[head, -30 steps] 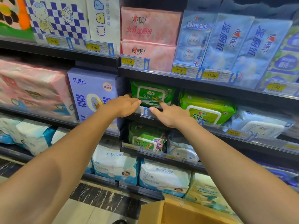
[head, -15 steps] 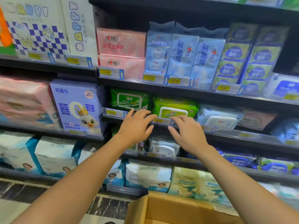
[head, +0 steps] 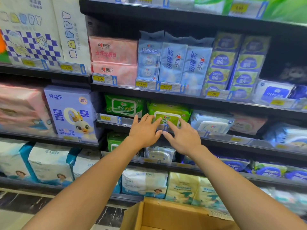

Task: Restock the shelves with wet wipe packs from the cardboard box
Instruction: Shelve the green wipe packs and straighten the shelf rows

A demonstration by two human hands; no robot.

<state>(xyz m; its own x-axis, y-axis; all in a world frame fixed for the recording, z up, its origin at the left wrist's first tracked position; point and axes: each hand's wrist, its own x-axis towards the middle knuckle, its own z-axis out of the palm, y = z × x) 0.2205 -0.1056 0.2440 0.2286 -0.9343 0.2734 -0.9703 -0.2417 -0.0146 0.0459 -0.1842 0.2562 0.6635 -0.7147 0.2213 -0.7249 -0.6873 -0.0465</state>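
- The left hand [head: 144,132] and right hand [head: 183,138] are reaching out with fingers straight and spread, holding nothing, their fingertips lying on one lime wipe pack [head: 169,110].
- That soft, glossy, pillow-shaped pack is sitting on the middle shelf [head: 249,146], right of one dark green pack [head: 124,106].
- One brown cardboard box [head: 166,216] is standing open nearby.

The cardboard box [head: 166,216] is cut off below; far-right packs [head: 289,136] blur, perhaps wipes.

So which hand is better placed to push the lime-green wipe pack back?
Right hand, probably: its open fingers overlap the front lid of the lime-green wipe pack, near its centre. The left hand sits off toward the left edge.
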